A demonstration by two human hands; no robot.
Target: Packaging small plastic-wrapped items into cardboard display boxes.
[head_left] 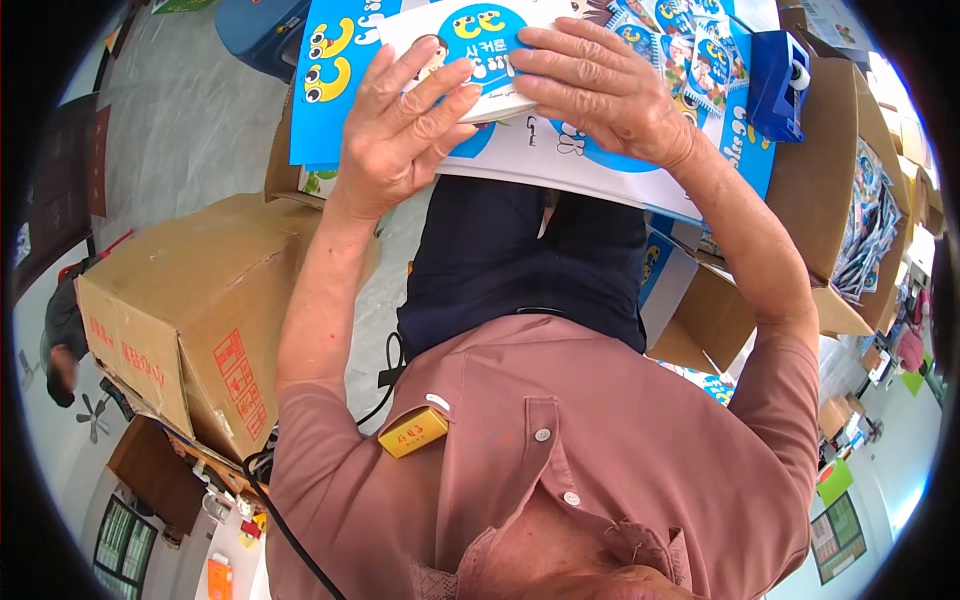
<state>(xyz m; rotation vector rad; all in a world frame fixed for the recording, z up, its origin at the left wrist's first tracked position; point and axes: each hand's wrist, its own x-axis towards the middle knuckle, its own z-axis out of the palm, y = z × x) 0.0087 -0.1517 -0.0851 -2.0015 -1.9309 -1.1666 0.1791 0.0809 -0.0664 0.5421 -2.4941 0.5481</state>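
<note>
Left hand (395, 140) and right hand (625, 100) on opposite sides of a white printed box (488, 35), fingers (565, 66) extended and unclenched against its upper face, box atop far blue-and-white printed sheets (322, 125), small sachets (708, 62) right, blue tape dispenser (774, 95) farther right

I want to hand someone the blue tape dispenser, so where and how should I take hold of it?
Probably across the solid body of the blue tape dispenser, coming from the left, where the right hand is: its pale hub shows on the other side, and a cardboard box crowds there.
</note>
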